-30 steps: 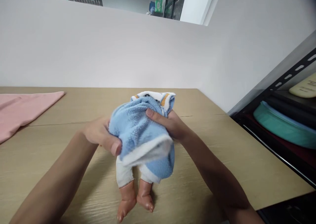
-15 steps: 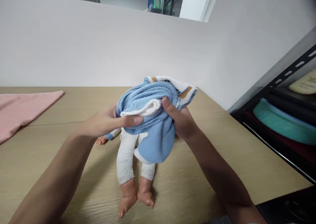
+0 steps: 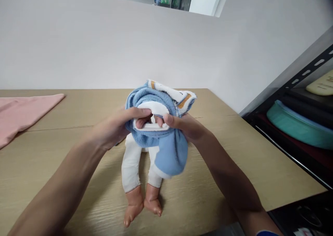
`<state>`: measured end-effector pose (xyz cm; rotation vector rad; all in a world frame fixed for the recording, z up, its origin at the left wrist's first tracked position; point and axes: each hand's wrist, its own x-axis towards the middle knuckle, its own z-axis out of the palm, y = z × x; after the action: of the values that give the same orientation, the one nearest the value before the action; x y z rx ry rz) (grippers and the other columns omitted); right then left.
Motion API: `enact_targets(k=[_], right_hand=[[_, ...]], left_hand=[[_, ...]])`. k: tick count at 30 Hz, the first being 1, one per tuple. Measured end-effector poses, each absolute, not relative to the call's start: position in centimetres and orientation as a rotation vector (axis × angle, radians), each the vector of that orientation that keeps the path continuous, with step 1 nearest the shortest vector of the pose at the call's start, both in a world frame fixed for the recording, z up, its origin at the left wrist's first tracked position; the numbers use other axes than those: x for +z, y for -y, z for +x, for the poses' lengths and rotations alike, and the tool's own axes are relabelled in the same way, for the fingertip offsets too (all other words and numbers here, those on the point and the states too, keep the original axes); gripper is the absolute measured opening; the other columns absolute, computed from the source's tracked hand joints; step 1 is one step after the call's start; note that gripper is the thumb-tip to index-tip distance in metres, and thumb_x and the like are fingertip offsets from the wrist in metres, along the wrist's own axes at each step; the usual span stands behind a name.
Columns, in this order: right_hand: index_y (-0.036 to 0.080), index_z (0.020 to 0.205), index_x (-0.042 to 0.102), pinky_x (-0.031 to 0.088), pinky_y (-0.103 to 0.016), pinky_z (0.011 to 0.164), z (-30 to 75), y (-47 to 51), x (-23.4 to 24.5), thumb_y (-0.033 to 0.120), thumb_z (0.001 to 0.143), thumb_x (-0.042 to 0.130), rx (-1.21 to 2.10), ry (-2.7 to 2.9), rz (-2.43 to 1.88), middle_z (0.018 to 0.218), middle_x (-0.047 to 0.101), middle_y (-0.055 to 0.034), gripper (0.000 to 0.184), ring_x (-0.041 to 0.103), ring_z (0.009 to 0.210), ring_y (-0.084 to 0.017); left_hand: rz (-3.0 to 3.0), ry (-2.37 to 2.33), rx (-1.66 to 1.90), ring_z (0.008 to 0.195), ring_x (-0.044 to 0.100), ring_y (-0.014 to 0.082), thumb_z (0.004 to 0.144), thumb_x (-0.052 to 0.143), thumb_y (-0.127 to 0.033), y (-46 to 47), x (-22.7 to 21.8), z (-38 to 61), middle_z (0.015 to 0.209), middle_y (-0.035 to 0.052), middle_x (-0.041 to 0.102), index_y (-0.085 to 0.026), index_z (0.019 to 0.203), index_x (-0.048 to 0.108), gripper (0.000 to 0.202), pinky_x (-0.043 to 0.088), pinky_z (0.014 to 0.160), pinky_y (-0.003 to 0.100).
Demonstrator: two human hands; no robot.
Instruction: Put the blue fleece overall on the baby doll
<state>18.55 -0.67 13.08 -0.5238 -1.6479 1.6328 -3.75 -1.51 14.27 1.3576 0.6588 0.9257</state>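
A bunched-up light blue fleecy baby garment (image 3: pixel 173 153) with a white-edged neck opening is held in the air between my hands. My left hand (image 3: pixel 130 123) grips the left side of the opening, thumb on the rim and fingers inside. On the right side, my right hand (image 3: pixel 183 125) pinches the rim the same way. White patterned cloth with orange patches sticks out at the garment's top right. Below and behind it lies a baby doll (image 3: pixel 131 166) in white leggings, its bare feet toward me. The garment and my hands hide the doll's upper body and head.
Pink cloth (image 3: pixel 28 111) lies at the left of the wooden table (image 3: pixel 208 201). A white wall (image 3: pixel 117 45) stands behind. To the right, a black shelf rack (image 3: pixel 281 125) holds a teal basin (image 3: pixel 299 127) and a cream-coloured bottle (image 3: pixel 322 83).
The garment's opening has been spread and turned toward me, with fingers now showing inside it. My left hand has shifted right along the rim, closer to my right hand.
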Motion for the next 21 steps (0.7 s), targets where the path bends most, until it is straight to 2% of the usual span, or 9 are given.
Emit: enact_targets(k=[2,3,6,9,12,14,17,19,21], right_hand=[[0.023,0.116,0.082,0.061,-0.049,0.116,18.4,0.9,13.6,0.057,0.085,0.093,1.597,1.69,-0.463,0.115,0.086,-0.0077,0.047,0.078,0.122,-0.033],[0.025,0.123,0.081,0.059,-0.049,0.118,18.3,1.1,13.8,0.05,0.084,0.094,1.566,1.703,-0.471,0.114,0.086,-0.0061,0.048,0.077,0.126,-0.033],[0.028,0.13,0.079,0.055,-0.049,0.124,18.1,1.3,13.9,0.042,0.087,0.09,1.427,1.656,-0.59,0.112,0.086,-0.0028,0.046,0.074,0.134,-0.032],[0.026,0.129,0.079,0.053,-0.05,0.127,18.4,1.0,13.2,0.041,0.088,0.091,1.354,1.692,-0.726,0.123,0.084,-0.0043,0.046,0.072,0.135,-0.03],[0.026,0.133,0.077,0.053,-0.051,0.126,19.0,0.6,12.6,0.04,0.084,0.095,1.314,1.911,-0.803,0.132,0.081,-0.0047,0.055,0.073,0.132,-0.031],[0.026,0.133,0.078,0.055,-0.051,0.124,19.3,0.5,12.5,0.039,0.087,0.092,1.266,2.03,-0.83,0.13,0.082,-0.0042,0.05,0.074,0.128,-0.03],[0.026,0.137,0.077,0.059,-0.049,0.118,19.5,0.5,12.7,0.037,0.089,0.09,1.207,2.042,-0.871,0.128,0.083,-0.0041,0.051,0.076,0.124,-0.03],[0.025,0.143,0.074,0.058,-0.05,0.119,19.5,0.3,12.8,0.035,0.088,0.089,1.128,2.009,-0.888,0.124,0.083,-0.004,0.058,0.075,0.126,-0.031],[0.024,0.139,0.076,0.054,-0.051,0.124,19.6,0.0,12.8,0.031,0.089,0.086,1.026,1.995,-0.903,0.118,0.084,-0.0032,0.052,0.072,0.131,-0.032]], left_hand=[[1.522,-0.863,0.916,0.06,0.052,0.0118,0.092,0.08,-0.04,1.6,14.1,-4.1,0.059,-0.0037,0.052,-0.021,0.059,0.053,0.046,0.043,0.056,0.022],[1.609,-0.956,0.88,0.059,0.05,0.0119,0.092,0.08,-0.041,1.6,14.1,-4.4,0.059,-0.0044,0.052,-0.021,0.063,0.056,0.043,0.04,0.054,0.023],[1.812,-1.116,0.78,0.071,0.064,0.0177,0.088,0.084,-0.042,1.4,14.2,-5.0,0.08,-0.0015,0.072,-0.022,0.094,0.073,0.023,0.046,0.059,0.026],[1.905,-1.122,0.878,0.104,0.074,0.0272,0.081,0.088,-0.035,1.0,14.2,-5.2,0.119,0.0053,0.078,-0.023,0.135,0.067,0.059,0.059,0.083,0.032],[1.981,-1.031,0.979,0.117,0.072,0.0285,0.08,0.089,-0.029,0.6,13.6,-5.0,0.139,0.01,0.072,-0.024,0.153,0.051,0.082,0.059,0.097,0.037],[2.035,-1.009,0.971,0.117,0.071,0.0278,0.085,0.086,-0.03,0.5,13.3,-4.9,0.138,0.0094,0.072,-0.025,0.152,0.052,0.076,0.059,0.097,0.037],[2.037,-1.059,0.863,0.103,0.072,0.0252,0.093,0.073,-0.028,0.6,13.4,-4.8,0.12,0.0047,0.077,-0.024,0.143,0.064,0.051,0.058,0.085,0.033],[2.02,-1.094,0.792,0.09,0.07,0.0222,0.095,0.066,-0.025,0.7,13.7,-4.8,0.105,0.0013,0.078,-0.024,0.132,0.072,0.038,0.054,0.075,0.03],[1.991,-1.117,0.77,0.082,0.067,0.0198,0.098,0.064,-0.029,0.6,14.0,-4.8,0.096,-0.0004,0.076,-0.022,0.116,0.077,0.023,0.05,0.07,0.027]])
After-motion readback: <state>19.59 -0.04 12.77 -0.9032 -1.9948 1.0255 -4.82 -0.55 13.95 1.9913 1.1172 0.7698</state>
